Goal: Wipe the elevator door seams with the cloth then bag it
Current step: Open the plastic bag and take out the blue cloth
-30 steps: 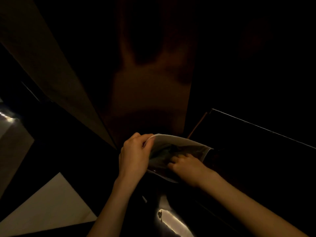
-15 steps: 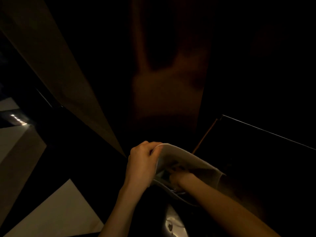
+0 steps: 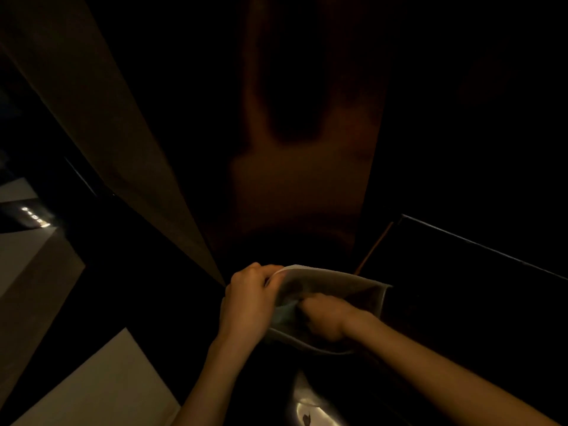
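Note:
The scene is very dark. My left hand (image 3: 249,302) grips the near-left rim of a pale bag (image 3: 335,281) and holds its mouth open. My right hand (image 3: 322,315) is curled inside the bag's mouth, with a bit of greyish cloth (image 3: 285,312) showing just left of its knuckles; most of the cloth is hidden by the hand and the bag. Behind the bag rises the dark brownish elevator door (image 3: 295,179), its seams lost in shadow.
A lighter brown door frame strip (image 3: 101,118) slants down on the left. A dark ledge with a thin bright edge (image 3: 479,244) lies at the right. Pale floor (image 3: 101,385) shows at lower left. A shiny reflective patch (image 3: 310,410) sits below the hands.
My right hand has pushed deeper into the bag and curled up. The bag's mouth has folded more around it. The view has shifted slightly.

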